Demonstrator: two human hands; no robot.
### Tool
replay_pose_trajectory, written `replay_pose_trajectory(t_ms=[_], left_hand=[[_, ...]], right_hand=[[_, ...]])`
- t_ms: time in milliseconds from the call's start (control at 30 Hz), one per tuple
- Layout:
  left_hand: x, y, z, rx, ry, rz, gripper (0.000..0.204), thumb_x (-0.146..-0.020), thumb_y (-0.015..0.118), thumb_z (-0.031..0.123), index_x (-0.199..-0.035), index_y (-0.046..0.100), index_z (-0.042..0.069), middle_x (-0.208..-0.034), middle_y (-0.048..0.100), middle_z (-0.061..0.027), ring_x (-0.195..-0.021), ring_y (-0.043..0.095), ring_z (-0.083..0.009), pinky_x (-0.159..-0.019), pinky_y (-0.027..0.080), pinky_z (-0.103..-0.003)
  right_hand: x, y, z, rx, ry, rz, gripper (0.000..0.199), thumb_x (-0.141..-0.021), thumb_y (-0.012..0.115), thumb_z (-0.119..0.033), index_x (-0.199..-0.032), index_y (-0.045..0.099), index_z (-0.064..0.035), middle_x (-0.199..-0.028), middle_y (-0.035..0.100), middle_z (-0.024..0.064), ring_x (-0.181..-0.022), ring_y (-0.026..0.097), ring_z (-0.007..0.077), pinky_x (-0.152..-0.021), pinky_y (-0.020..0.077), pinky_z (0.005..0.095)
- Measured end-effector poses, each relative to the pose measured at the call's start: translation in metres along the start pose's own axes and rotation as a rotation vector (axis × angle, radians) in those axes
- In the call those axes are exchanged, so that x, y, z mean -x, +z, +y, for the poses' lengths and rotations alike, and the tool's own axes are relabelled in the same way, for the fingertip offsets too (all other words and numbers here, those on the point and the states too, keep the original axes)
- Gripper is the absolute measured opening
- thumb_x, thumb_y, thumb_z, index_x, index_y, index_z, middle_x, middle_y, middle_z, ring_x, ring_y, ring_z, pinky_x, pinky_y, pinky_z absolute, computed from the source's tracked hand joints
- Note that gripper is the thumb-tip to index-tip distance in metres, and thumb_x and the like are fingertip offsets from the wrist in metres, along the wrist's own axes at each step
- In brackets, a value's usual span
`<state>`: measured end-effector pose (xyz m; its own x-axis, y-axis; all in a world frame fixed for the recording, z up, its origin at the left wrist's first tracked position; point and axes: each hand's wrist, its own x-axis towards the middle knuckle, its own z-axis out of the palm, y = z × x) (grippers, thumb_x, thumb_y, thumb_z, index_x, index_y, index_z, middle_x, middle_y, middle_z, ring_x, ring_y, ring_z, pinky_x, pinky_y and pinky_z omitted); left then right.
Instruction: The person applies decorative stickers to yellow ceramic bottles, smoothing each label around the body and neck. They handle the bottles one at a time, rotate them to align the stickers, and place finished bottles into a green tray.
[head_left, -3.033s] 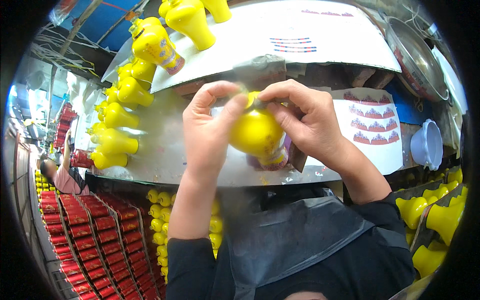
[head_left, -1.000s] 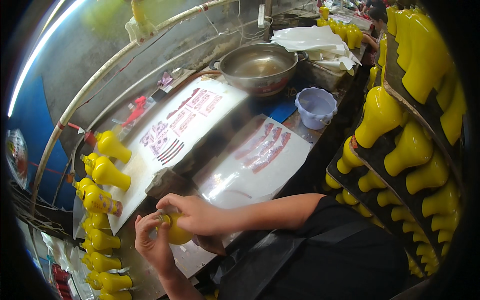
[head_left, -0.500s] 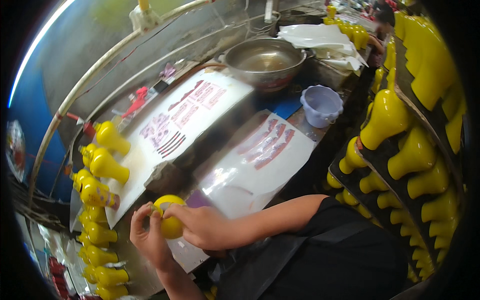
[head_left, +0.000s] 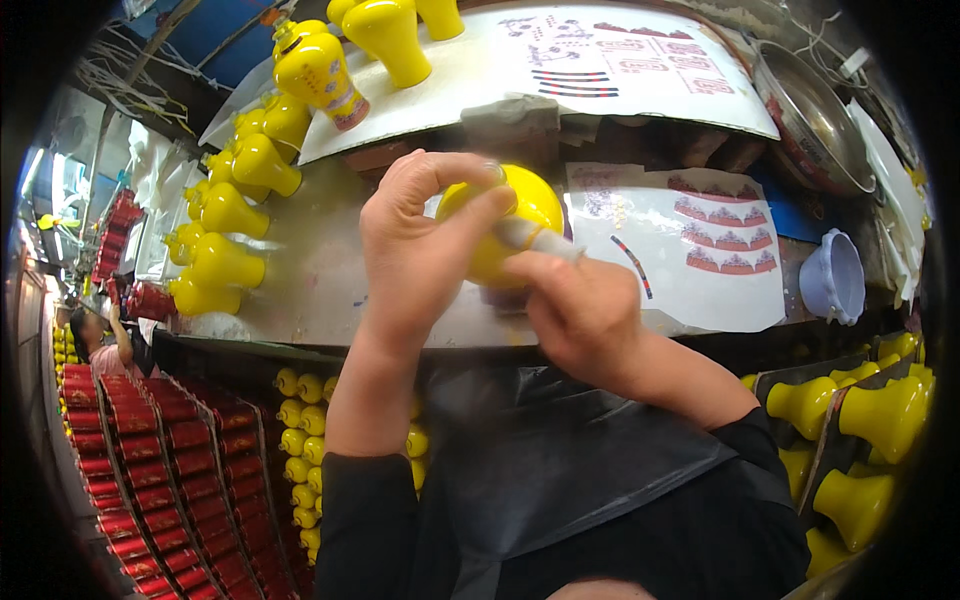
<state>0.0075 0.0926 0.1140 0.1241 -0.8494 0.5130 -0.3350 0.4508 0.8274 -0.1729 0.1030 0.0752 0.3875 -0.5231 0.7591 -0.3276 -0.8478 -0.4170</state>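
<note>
from left to right, the left hand (head_left: pixel 420 225) draws thumb and forefinger into a narrow pinch on the yellow vessel (head_left: pixel 535 200), which is up at the table's near edge, between both hands. the right hand (head_left: pixel 590 305) is at the vessel's 4 o'clock, fingers curled beside a pale, blurred piece (head_left: pixel 520 236); i cannot tell whether it grips it. the step looks like close work on the vessel's surface; the next move seems to call for a steady left hand and a light right.

around the vessel: a co-worker (head_left: pixel 106 355) and red cylinders in racks (head_left: pixel 180 460) toward 8 o'clock; a row of yellow vessels (head_left: pixel 235 260) on the table (head_left: pixel 320 290) at 9; a decorated vessel (head_left: pixel 318 75) at 10; a white board (head_left: pixel 440 110) with printed motifs at 12; a metal pan (head_left: pixel 800 110) at 2; a printed sheet (head_left: pixel 690 310) and a lilac basin (head_left: pixel 838 278) at 3; more racked yellow vessels (head_left: pixel 875 415) at 4.
</note>
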Motion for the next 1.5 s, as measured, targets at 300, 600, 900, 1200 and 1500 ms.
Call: replay_pose_trajectory(t_ms=[300,600,900,1200,1500], left_hand=[[0.006,-0.011,-0.002,-0.074,0.007,-0.046,0.017,-0.085,0.08,0.003,-0.099,0.073,0.005,-0.106,0.076,-0.0088,-0.103,0.068,-0.0184,-0.115,0.035,-0.042],[0.003,-0.008,0.0,-0.147,0.041,-0.078,0.019,-0.079,0.082,0.001,-0.095,0.072,0.005,-0.103,0.073,-0.0066,-0.097,0.063,-0.0188,-0.095,0.047,-0.035],[0.006,-0.007,0.004,-0.212,-0.055,0.034,0.015,-0.083,0.079,0.002,-0.095,0.071,0.004,-0.105,0.075,-0.0073,-0.102,0.065,-0.0161,-0.106,0.042,-0.037],[0.012,-0.01,0.003,-0.124,0.018,-0.091,0.018,-0.089,0.073,0.002,-0.105,0.069,0.008,-0.112,0.076,-0.0073,-0.113,0.067,-0.0211,-0.119,0.028,-0.045],[0.021,-0.004,-0.012,-0.016,0.023,-0.064,0.031,-0.089,0.069,-0.004,-0.118,0.071,0.007,-0.134,0.065,-0.0135,-0.128,0.058,-0.0294,-0.112,0.041,-0.04]], right_hand=[[-0.02,-0.018,0.008,-0.734,0.634,-0.096,0.03,-0.091,0.05,0.004,-0.119,0.061,-0.0009,-0.096,0.065,0.003,-0.063,0.054,0.0035,-0.057,0.045,0.0197],[-0.042,-0.025,0.028,-0.81,0.688,-0.234,0.035,-0.091,0.051,0.001,-0.125,0.057,0.0001,-0.11,0.065,0.0086,-0.066,0.057,0.005,-0.056,0.047,0.0183],[-0.012,-0.008,0.011,-0.195,0.041,-0.164,0.036,-0.082,0.061,0.009,-0.115,0.066,-0.004,-0.088,0.069,0.0186,-0.059,0.067,0.0293,-0.058,0.0543,0.0334],[-0.039,-0.027,0.034,-0.949,0.671,-0.243,0.034,-0.091,0.053,-0.001,-0.124,0.06,-0.0023,-0.111,0.067,0.0054,-0.066,0.057,0.0018,-0.057,0.047,0.0164],[-0.056,-0.025,0.051,-0.875,0.65,-0.31,0.034,-0.092,0.053,-0.002,-0.125,0.059,-0.0026,-0.103,0.065,0.0051,-0.066,0.056,0.0031,-0.056,0.0453,0.0169]])
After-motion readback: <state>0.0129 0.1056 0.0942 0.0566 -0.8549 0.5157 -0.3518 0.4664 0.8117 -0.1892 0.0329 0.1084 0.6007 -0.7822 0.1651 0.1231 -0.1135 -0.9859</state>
